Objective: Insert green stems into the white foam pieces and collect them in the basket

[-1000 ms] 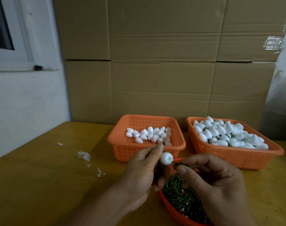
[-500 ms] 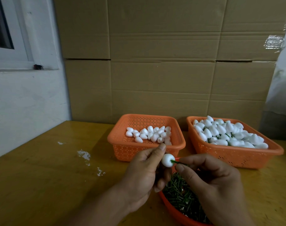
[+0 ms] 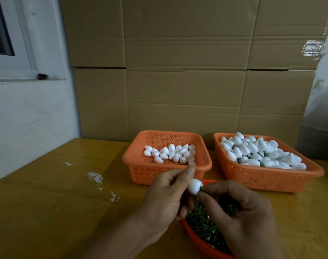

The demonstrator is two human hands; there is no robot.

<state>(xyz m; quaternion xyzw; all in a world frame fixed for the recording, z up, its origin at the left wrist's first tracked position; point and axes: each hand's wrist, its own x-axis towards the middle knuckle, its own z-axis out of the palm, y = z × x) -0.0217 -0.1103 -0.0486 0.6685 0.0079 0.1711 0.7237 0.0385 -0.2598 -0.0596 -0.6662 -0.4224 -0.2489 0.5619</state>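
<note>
Cardboard boxes (image 3: 187, 71) behind; window (image 3: 2, 34), perhaps, left.

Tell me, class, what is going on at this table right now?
A person is fitting a green stem into a white foam piece. The left hand pinches the foam piece while the right hand pinches the stem at its base. Below the hands, a red bowl holds loose green stems. Behind, the left orange basket holds a few plain foam pieces, and the right orange basket is heaped with foam pieces, some showing green stems.

wooden table (image 3: 47, 212) | two orange baskets (image 3: 166, 171) (image 3: 267, 176) | red bowl (image 3: 198, 242) | white flecks (image 3: 95, 177)
</note>
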